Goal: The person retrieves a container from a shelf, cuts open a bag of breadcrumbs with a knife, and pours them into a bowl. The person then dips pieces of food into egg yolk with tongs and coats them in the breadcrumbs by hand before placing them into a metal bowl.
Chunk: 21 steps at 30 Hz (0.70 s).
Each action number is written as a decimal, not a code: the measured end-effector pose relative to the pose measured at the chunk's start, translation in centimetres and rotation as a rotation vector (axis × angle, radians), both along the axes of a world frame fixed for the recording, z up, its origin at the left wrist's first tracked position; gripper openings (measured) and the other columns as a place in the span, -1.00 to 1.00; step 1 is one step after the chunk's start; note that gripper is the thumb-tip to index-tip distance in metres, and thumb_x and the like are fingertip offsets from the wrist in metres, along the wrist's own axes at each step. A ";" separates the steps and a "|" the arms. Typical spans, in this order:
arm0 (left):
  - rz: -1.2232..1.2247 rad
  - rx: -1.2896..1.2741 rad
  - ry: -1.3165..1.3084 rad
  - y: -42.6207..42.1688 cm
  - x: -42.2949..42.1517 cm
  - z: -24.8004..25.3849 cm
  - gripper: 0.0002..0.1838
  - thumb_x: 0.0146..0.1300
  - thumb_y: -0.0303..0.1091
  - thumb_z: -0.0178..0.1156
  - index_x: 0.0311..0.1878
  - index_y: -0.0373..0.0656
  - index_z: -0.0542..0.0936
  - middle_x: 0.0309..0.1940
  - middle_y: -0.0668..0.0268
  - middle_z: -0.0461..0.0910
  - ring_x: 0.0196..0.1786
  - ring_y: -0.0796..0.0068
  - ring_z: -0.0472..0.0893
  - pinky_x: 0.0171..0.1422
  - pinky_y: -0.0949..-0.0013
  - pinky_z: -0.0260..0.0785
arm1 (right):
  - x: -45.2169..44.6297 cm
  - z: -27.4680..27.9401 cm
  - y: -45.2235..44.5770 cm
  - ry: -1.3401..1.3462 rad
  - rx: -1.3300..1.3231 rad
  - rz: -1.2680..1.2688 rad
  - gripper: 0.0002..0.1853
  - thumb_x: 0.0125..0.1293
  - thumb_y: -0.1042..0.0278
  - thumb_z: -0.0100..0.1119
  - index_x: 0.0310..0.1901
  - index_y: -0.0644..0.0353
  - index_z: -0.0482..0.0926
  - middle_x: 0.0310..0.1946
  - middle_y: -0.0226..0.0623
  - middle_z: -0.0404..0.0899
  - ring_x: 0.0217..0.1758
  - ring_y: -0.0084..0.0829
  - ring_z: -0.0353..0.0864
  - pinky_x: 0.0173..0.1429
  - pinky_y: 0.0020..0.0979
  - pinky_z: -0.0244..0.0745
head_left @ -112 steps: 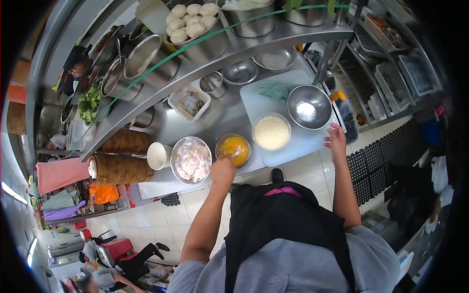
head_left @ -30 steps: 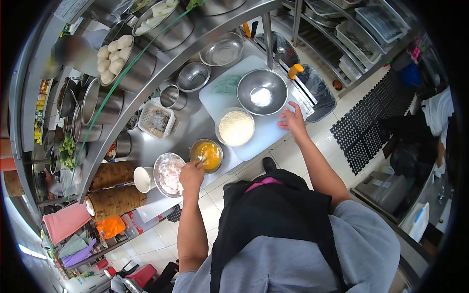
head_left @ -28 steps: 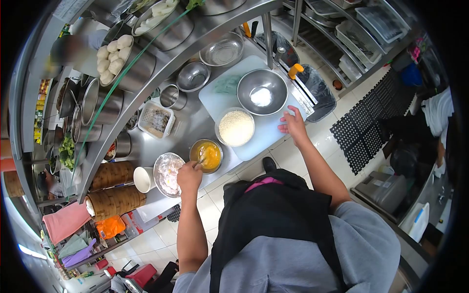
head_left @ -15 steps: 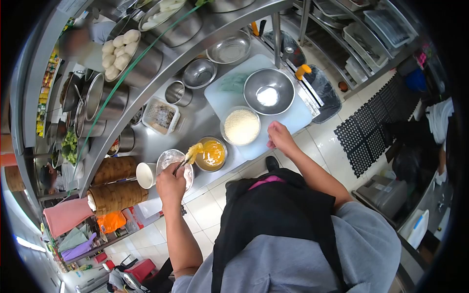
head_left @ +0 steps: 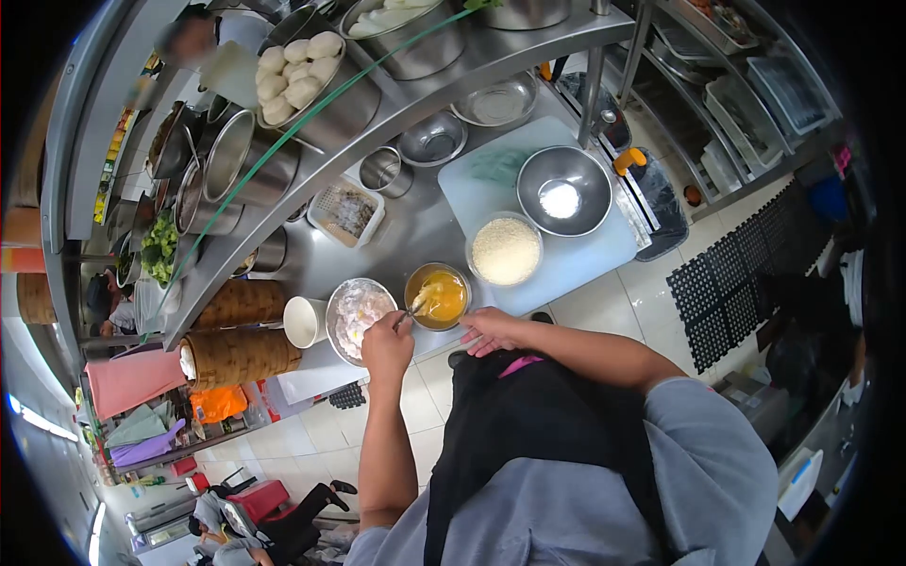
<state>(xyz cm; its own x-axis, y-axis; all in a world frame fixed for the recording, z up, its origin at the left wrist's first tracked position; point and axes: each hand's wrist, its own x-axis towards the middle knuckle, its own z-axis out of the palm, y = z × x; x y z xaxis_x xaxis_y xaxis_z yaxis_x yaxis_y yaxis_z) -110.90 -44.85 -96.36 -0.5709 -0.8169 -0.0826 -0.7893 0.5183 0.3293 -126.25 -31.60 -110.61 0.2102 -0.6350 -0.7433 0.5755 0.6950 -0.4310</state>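
Observation:
My left hand [head_left: 388, 345] is closed round a thin utensil [head_left: 415, 309], tongs or chopsticks. Its tips hold a yellow, egg-coated piece of food [head_left: 426, 296] in a metal bowl of beaten egg [head_left: 447, 296]. Just left of that stands a bowl of white floury pieces [head_left: 359, 311], partly behind my left hand. My right hand [head_left: 487, 331] holds nothing, fingers stretched toward the near rim of the egg bowl. A bowl of pale crumbs [head_left: 506, 251] sits to the right of the egg, on the edge of a whitish cutting board [head_left: 472, 174].
On the board rests an empty steel bowl [head_left: 564, 191]. Behind are a white perforated basket [head_left: 346, 214] and a steel pot [head_left: 385, 172]. Bamboo steamers [head_left: 243, 353] and a white cup [head_left: 304, 323] stand left. A raised steel shelf [head_left: 415, 99] crosses above the counter's back.
The egg-coated piece has gone from above the bowl's left side down into the egg. My right hand has come left from beside the crumbs, its fingers now opened out. The view has shifted.

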 end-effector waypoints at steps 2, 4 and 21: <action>0.018 0.057 0.026 0.4 0.1 -0.2 -0.77 0.25 -0.31 0.34 -0.06 -0.12 0.78 -0.27 0.04 0.76 -0.18 0.04 0.77 -0.04 0.12 0.57 | 1.2 -1.1 -0.5 -0.049 -0.022 -0.175 -0.60 0.50 0.08 0.16 0.16 0.17 0.38 0.06 -0.06 0.59 -0.17 -0.16 0.75 -0.16 -0.26 0.76; 0.034 0.058 0.044 0.4 0.3 -1.2 -0.77 0.25 -0.32 0.34 -0.06 -0.13 0.77 -0.28 0.04 0.76 -0.19 0.03 0.76 -0.04 0.12 0.57 | 1.6 -0.6 -0.9 -0.042 -0.033 -0.243 -0.64 0.47 0.15 0.17 0.14 0.16 0.39 0.05 -0.12 0.58 -0.14 -0.15 0.75 -0.13 -0.23 0.75; 0.000 0.038 0.102 -0.8 -1.8 -1.0 -0.79 0.22 -0.28 0.31 -0.10 -0.04 0.75 -0.31 0.00 0.73 -0.17 -0.12 0.72 -0.09 -0.08 0.55 | 4.1 -0.1 -3.0 -0.092 -0.062 -0.134 -0.55 0.44 0.09 0.26 0.19 0.12 0.38 0.08 -0.16 0.53 -0.08 -0.17 0.72 0.00 -0.17 0.73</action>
